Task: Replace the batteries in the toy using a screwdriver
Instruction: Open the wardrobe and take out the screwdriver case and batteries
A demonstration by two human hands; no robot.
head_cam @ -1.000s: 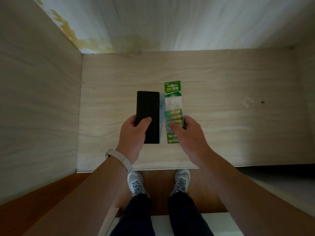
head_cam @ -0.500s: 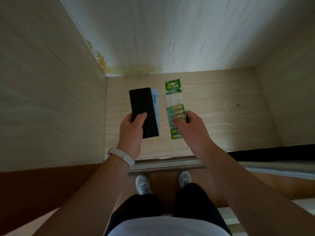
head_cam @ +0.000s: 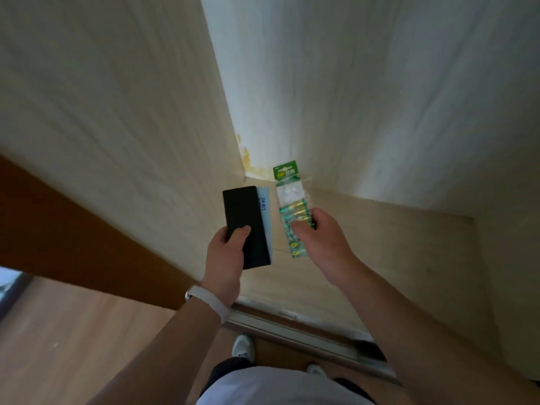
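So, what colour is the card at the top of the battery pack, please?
Green; the battery pack shows best in the head view.

- Single head-worn wide-angle view looks forward and down into a pale wooden cabinet (head_cam: pixel 380 258), frame tilted.
- Left hand (head_cam: pixel 225 252) and right hand (head_cam: pixel 324 244) sit close below the lens.

It appears to be a home interior. A built-in cupboard (head_cam: pixel 140 106) of pale wood-grain panels is seen, with a metal sliding-door track (head_cam: pixel 292 320) at its front edge, a brown wooden floor (head_cam: pixel 73 331) below, and a yellowish stain (head_cam: pixel 246 155) in its back corner.
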